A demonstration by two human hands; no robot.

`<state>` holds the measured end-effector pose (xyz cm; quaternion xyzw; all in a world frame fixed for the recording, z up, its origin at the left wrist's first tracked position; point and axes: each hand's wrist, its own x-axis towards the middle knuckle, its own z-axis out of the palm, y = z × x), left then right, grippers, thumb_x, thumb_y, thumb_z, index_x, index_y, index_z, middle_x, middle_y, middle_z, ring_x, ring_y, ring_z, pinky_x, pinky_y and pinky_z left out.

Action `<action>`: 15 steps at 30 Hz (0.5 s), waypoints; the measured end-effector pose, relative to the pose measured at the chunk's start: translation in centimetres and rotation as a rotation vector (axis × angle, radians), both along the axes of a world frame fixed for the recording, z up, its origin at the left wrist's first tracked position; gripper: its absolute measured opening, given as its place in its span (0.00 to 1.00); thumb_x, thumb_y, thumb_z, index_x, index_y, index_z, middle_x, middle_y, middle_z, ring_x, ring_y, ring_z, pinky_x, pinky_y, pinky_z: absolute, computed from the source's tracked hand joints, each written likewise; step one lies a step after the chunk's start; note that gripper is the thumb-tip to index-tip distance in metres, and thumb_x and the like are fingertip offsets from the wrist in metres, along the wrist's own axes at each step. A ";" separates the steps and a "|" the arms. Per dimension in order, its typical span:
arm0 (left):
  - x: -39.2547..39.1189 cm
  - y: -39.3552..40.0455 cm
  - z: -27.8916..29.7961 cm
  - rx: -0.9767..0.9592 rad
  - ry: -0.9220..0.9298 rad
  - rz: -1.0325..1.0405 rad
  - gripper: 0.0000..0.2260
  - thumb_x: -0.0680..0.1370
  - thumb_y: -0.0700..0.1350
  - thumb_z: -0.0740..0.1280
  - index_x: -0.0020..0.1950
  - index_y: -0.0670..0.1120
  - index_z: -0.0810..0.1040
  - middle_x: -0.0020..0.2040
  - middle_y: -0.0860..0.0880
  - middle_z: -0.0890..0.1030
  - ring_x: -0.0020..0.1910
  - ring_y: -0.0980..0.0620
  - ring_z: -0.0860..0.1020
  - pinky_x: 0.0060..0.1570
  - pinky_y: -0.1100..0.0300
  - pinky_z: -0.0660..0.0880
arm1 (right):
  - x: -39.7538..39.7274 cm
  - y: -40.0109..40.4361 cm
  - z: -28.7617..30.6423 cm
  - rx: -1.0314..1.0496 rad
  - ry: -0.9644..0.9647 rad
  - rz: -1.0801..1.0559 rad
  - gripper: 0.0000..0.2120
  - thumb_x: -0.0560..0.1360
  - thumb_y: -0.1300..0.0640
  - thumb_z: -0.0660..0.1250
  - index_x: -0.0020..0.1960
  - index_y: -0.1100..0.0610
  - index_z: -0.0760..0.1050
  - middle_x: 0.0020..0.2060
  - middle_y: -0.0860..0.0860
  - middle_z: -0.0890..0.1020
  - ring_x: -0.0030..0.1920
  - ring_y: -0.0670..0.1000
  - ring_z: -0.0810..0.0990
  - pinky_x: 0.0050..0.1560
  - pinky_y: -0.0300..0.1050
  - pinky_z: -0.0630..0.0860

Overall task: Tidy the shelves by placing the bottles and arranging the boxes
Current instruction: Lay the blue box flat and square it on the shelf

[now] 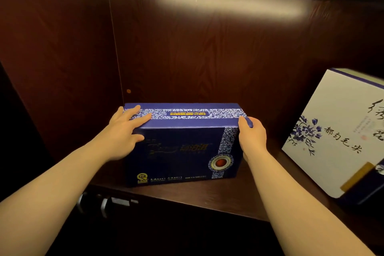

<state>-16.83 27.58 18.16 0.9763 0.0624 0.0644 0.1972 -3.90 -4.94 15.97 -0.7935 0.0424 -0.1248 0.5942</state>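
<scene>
dark, glossy wood-grain panels formed the back and left wall of a cabinet shelf [207,195]. a rectangular dark blue cardboard box with white floral bands [182,147] stood on it near the left wall. the left hand [122,135] lay fingers spread on its top left corner; the right hand [252,137] gripped its right edge. a smooth white box with blue flower print [336,131] leaned tilted, well apart on the right. arranging seemed unfinished; no bottles showed.
</scene>
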 end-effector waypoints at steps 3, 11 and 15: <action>-0.5 -0.8 -0.8 -0.109 -0.095 0.089 0.29 0.82 0.43 0.66 0.80 0.58 0.61 0.84 0.50 0.52 0.81 0.40 0.52 0.76 0.42 0.59 | -1.2 -0.2 -0.1 -0.013 0.008 -0.018 0.17 0.84 0.50 0.58 0.38 0.44 0.59 0.34 0.45 0.68 0.31 0.45 0.64 0.26 0.38 0.60; -0.6 -1.3 -2.4 -0.381 -0.310 0.109 0.17 0.85 0.50 0.58 0.74 0.53 0.73 0.81 0.51 0.58 0.78 0.47 0.58 0.71 0.52 0.60 | -3.5 -1.6 -1.5 0.200 0.022 -0.012 0.08 0.82 0.49 0.65 0.58 0.50 0.72 0.48 0.48 0.80 0.44 0.46 0.80 0.35 0.42 0.72; -0.3 -2.2 -3.0 -0.505 -0.429 0.256 0.18 0.83 0.56 0.61 0.73 0.57 0.74 0.82 0.54 0.51 0.77 0.51 0.58 0.62 0.57 0.62 | -3.4 -2.1 -1.9 0.326 0.113 0.121 0.11 0.81 0.45 0.65 0.62 0.45 0.72 0.54 0.50 0.82 0.52 0.51 0.84 0.41 0.47 0.79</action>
